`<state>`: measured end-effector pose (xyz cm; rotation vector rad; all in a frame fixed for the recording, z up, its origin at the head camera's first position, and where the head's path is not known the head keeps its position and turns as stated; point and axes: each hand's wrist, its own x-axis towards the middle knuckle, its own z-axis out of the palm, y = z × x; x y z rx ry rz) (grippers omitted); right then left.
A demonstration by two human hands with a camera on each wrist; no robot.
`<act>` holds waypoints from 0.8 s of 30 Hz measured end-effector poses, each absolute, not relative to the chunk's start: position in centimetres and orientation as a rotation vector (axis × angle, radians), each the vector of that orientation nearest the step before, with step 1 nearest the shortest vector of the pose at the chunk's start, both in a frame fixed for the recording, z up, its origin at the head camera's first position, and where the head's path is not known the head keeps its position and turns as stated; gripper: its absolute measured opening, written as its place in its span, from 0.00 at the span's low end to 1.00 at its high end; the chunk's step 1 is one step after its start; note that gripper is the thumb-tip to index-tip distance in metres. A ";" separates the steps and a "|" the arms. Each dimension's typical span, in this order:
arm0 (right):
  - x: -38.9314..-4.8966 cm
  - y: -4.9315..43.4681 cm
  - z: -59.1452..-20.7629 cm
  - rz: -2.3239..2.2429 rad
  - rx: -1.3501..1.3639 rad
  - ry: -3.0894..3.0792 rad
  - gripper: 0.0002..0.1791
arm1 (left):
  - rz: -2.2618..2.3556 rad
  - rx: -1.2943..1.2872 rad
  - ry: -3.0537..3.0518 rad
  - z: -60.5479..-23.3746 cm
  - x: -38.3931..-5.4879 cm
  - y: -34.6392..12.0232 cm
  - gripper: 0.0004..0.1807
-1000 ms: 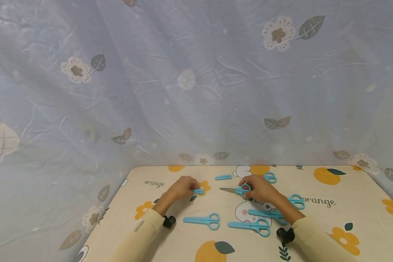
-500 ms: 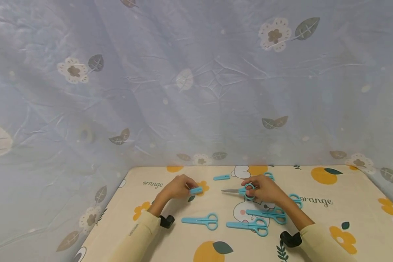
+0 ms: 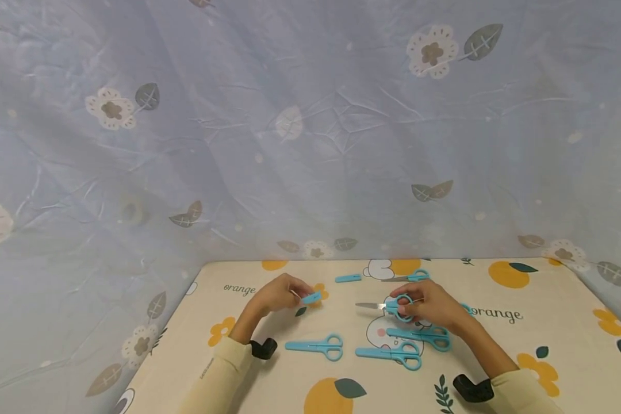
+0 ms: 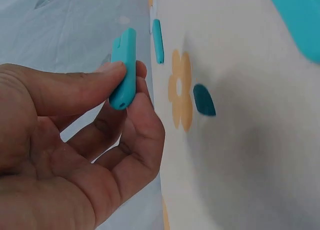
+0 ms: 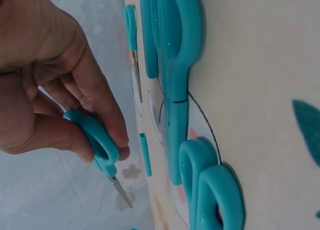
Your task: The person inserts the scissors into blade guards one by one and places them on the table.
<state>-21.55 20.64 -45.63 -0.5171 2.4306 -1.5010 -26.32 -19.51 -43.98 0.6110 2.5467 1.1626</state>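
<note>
My left hand pinches a small blue scissors cover between thumb and fingers, its open end pointing away from the palm. In my right hand is a pair of blue-handled scissors, gripped at the finger loops. Its bare metal blades are together and point left, toward the cover, with a gap between the two. Both hands are held over the patterned tablecloth.
Three covered scissors lie nearer the body: one at left, one in the middle and one below the right hand. Uncovered scissors and a loose cover lie at the back. More blue handles show behind the right wrist.
My right hand has drawn the scissors right and slightly nearer, so the back pair's blades now show. The cover in my left hand has tilted up at its open end.
</note>
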 end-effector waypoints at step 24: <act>-20.2 22.3 -45.9 -1.670 -0.557 2.148 0.29 | 1.262 0.604 2.278 -43.2 -24.4 -17.7 0.18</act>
